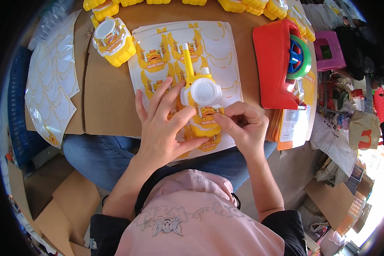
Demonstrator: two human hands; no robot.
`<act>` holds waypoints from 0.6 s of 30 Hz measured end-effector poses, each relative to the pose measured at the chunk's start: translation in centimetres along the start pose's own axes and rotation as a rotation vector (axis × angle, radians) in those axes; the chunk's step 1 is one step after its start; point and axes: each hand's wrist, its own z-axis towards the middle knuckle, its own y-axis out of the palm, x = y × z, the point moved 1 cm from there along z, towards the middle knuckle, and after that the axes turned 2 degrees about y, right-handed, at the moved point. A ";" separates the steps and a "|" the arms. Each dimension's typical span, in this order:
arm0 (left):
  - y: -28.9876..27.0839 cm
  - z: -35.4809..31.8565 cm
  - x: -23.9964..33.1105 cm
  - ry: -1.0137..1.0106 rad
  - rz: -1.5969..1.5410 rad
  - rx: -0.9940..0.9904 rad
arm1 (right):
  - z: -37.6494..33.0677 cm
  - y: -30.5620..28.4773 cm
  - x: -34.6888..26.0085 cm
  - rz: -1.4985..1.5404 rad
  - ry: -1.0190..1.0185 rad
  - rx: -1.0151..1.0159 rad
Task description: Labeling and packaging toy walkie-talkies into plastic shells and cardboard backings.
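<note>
Gripping one yellow toy (204,94), left hand (160,130) half-spread, right hand (247,128) pinching one sticker (208,115)

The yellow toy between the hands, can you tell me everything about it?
The yellow toy looks plastic, with a white-tipped antenna, a white knob, a round white grille with little holes, and a cartoon picture below. It's face up over printed sheets, antenna pointing away. The left hand touches it; the right hand is at the picture's edge.
</note>
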 end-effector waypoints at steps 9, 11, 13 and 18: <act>0.0 0.0 0.0 -0.008 -0.007 0.012 | 0.0 0.0 0.1 -0.017 -0.007 -0.002; 0.0 0.0 0.0 -0.010 -0.006 0.008 | 0.1 0.0 0.1 -0.022 -0.013 -0.001; 0.0 0.0 0.0 -0.013 0.001 -0.003 | 0.1 0.0 0.1 -0.020 -0.008 -0.007; 0.0 0.0 0.0 -0.009 0.003 0.001 | 0.1 0.0 0.1 -0.025 -0.007 -0.008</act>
